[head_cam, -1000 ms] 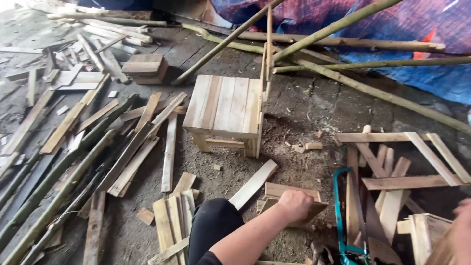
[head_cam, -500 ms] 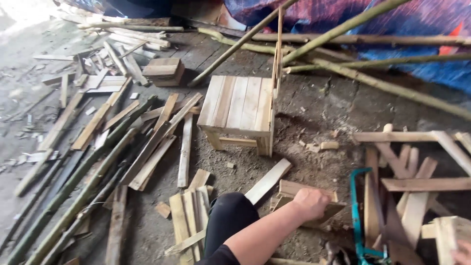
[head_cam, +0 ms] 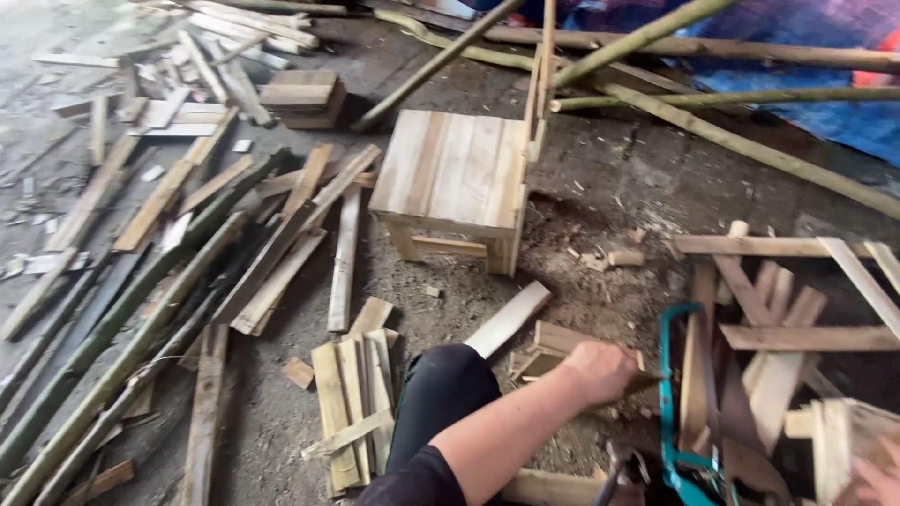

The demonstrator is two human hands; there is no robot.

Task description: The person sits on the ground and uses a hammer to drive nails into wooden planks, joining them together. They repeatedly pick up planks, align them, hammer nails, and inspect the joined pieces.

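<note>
My left hand (head_cam: 597,368) reaches across my black-clad knee (head_cam: 442,394) and grips a small flat wooden piece (head_cam: 553,339) lying on the dirt floor. Only the fingers of my right hand (head_cam: 879,480) show at the bottom right corner, beside a small light wooden frame (head_cam: 832,440); I cannot tell whether they hold it. A green-framed hand saw (head_cam: 671,403) lies between the two hands. A small wooden stool (head_cam: 455,173) stands on the floor beyond my left hand.
Loose slats and planks (head_cam: 281,234) litter the floor to the left, with green bamboo poles (head_cam: 112,328) among them. A bundle of short slats (head_cam: 352,394) lies by my knee. More slats (head_cam: 778,300) pile up at the right. Long bamboo poles (head_cam: 712,122) and a blue tarp (head_cam: 825,103) lie at the back.
The view has shifted, so the stool and slats sit further right in frame. My left hand stays closed on the wooden piece. My right hand has slid lower, toward the corner.
</note>
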